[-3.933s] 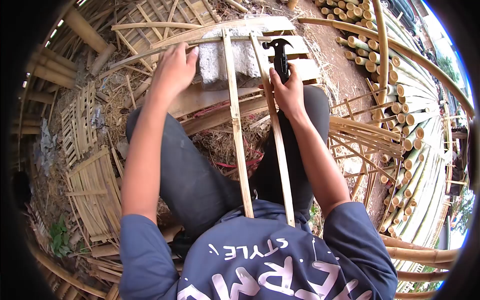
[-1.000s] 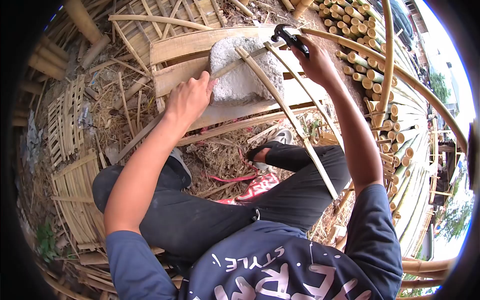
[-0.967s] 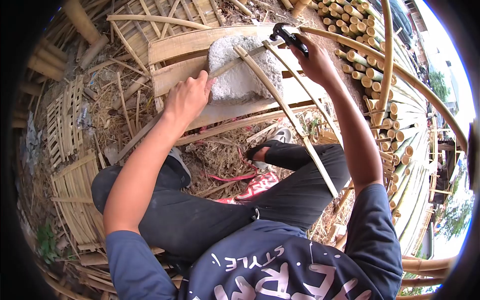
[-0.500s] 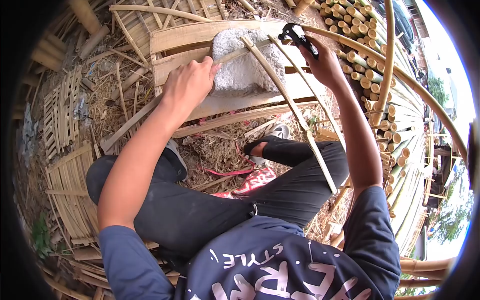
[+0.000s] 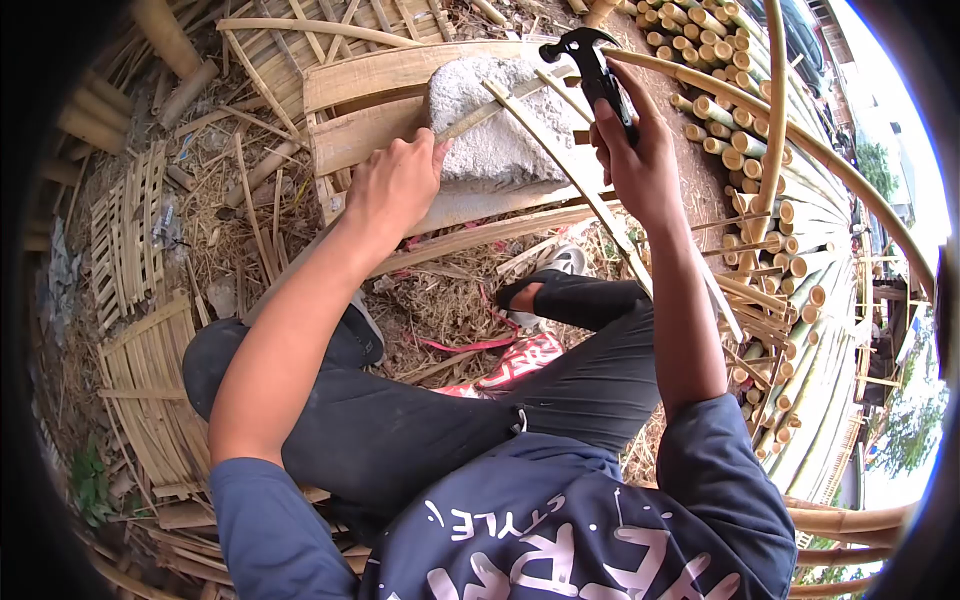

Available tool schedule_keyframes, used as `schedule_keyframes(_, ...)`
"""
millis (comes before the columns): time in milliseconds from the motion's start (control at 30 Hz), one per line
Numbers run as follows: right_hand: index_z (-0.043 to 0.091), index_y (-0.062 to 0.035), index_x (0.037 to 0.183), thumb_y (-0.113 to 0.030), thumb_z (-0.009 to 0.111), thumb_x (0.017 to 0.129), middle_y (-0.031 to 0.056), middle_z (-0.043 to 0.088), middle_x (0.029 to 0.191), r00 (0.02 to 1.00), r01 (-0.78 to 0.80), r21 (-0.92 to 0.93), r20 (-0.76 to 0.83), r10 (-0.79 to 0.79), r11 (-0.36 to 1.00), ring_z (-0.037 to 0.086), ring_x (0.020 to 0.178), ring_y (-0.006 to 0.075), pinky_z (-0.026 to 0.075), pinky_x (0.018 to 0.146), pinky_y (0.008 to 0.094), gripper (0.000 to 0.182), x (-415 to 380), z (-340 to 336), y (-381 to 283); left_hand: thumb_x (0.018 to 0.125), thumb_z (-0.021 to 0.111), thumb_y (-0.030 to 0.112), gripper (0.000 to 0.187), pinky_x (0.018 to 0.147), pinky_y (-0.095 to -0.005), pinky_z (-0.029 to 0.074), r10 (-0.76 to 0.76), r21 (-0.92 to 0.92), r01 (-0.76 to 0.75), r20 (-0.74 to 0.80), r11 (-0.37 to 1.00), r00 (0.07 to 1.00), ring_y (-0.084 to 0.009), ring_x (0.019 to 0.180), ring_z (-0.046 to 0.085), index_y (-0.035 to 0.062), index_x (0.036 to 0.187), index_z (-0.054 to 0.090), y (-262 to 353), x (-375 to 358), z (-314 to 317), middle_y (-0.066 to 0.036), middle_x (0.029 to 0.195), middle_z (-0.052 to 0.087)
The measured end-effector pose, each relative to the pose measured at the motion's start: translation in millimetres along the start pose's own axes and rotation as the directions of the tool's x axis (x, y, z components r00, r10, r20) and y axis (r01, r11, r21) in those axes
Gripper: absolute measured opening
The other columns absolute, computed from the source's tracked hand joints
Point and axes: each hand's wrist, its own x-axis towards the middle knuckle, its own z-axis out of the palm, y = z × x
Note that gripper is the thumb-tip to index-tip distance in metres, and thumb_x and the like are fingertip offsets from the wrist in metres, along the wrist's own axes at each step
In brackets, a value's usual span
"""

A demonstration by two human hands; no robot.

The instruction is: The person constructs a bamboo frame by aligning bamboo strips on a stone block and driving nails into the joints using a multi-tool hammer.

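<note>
My left hand (image 5: 395, 180) is closed around a flat bamboo strip (image 5: 490, 113) that lies across a rough grey concrete block (image 5: 490, 155). Two more strips cross it: a longer bamboo strip (image 5: 570, 178) slants down towards my right knee, and a second cross strip (image 5: 560, 90) runs partly hidden behind my right hand. In my right hand (image 5: 638, 160) is a black claw hammer (image 5: 592, 68), gripped by its handle. Its head is above the right end of the held strip, apart from it.
Beneath the block is a bench of wooden planks (image 5: 365, 85). Stacked bamboo poles (image 5: 745, 150) fill the right side, with a long curved pole (image 5: 830, 155) in front. Woven bamboo panels (image 5: 130, 230) lie at left. Bamboo scraps and a red-and-white bag (image 5: 520, 360) cover the ground.
The hammer has risen off the strips towards me and now looks larger. My left hand has shifted slightly down and right, still on its strip. The cross strips have shifted a little.
</note>
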Motion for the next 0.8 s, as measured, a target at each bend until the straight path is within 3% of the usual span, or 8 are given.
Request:
schedule_keyframes(100,0.045,-0.0119,0.149,-0.022,0.057,0.102,-0.0004,0.059,0.071,0.997,-0.067,0.211,-0.027,0.074,0.975,0.050,0.057,0.0039,0.038,0.050,0.0218,0.049,-19,-5,1,0.107,0.039,0.038,0.043,0.066,-0.0539,0.058,0.009,-0.002,-0.009,-0.007,1.000,1.000,-0.0450,0.079,0.070,0.0005,0.103,0.059,8,0,-6,-0.026,0.078,0.069)
schedule_keyframes(233,0.042,-0.0116,0.150,-0.023,0.055,0.104,-0.0017,0.055,0.067,0.977,-0.148,0.330,-0.095,0.189,0.932,0.045,0.054,0.0023,0.036,0.046,0.0205,0.049,-46,-24,6,0.107,0.040,0.036,0.043,0.062,-0.0497,0.061,0.071,0.019,-0.072,0.049,0.997,0.996,-0.0407,0.077,0.072,-0.0008,0.104,0.062,25,9,-13,-0.024,0.078,0.070)
schedule_keyframes(333,0.038,-0.0084,0.151,-0.023,0.053,0.105,-0.0015,0.054,0.067,0.962,-0.184,0.408,-0.110,0.248,0.894,0.044,0.051,0.0026,0.035,0.043,0.0193,0.050,-60,-30,16,0.107,0.039,0.038,0.043,0.068,-0.0570,0.057,0.071,0.023,-0.073,0.066,0.997,0.995,-0.0472,0.077,0.069,0.0002,0.103,0.059,29,15,0,-0.026,0.078,0.069)
schedule_keyframes(433,0.039,-0.0084,0.150,-0.021,0.053,0.105,-0.0014,0.054,0.068,0.947,-0.224,0.470,-0.103,0.304,0.854,0.045,0.052,0.0028,0.036,0.043,0.0203,0.048,-75,-29,27,0.107,0.037,0.039,0.045,0.068,-0.0555,0.058,0.026,0.077,-0.038,0.144,0.996,0.989,-0.0450,0.079,0.070,0.0004,0.104,0.061,34,21,3,-0.026,0.080,0.069)
schedule_keyframes(633,0.042,-0.0132,0.149,-0.019,0.055,0.104,-0.0024,0.055,0.068,0.925,-0.323,0.404,-0.056,0.375,0.856,0.047,0.052,0.0028,0.036,0.044,0.0204,0.048,-89,-20,35,0.107,0.035,0.043,0.048,0.071,-0.0543,0.058,0.023,0.192,-0.045,0.117,0.980,0.993,-0.0445,0.086,0.070,0.0004,0.107,0.058,40,24,4,-0.026,0.085,0.070)
schedule_keyframes(733,0.043,-0.0130,0.149,-0.019,0.056,0.103,-0.0024,0.053,0.069,0.935,-0.319,0.380,-0.022,0.353,0.868,0.045,0.053,0.0035,0.036,0.046,0.0211,0.047,-87,-14,35,0.105,0.041,0.045,0.045,0.058,-0.0431,0.062,0.082,0.278,-0.083,0.014,0.957,0.997,-0.0328,0.075,0.074,0.0044,0.098,0.058,38,21,15,-0.018,0.076,0.072)
schedule_keyframes(800,0.043,-0.0129,0.149,-0.019,0.056,0.103,-0.0020,0.053,0.070,0.943,-0.320,0.304,0.014,0.332,0.897,0.045,0.055,0.0041,0.037,0.048,0.0223,0.048,-81,-13,31,0.104,0.041,0.048,0.046,0.058,-0.0425,0.062,0.081,0.298,-0.083,0.018,0.951,0.997,-0.0322,0.075,0.074,0.0053,0.098,0.057,37,22,17,-0.017,0.076,0.072)
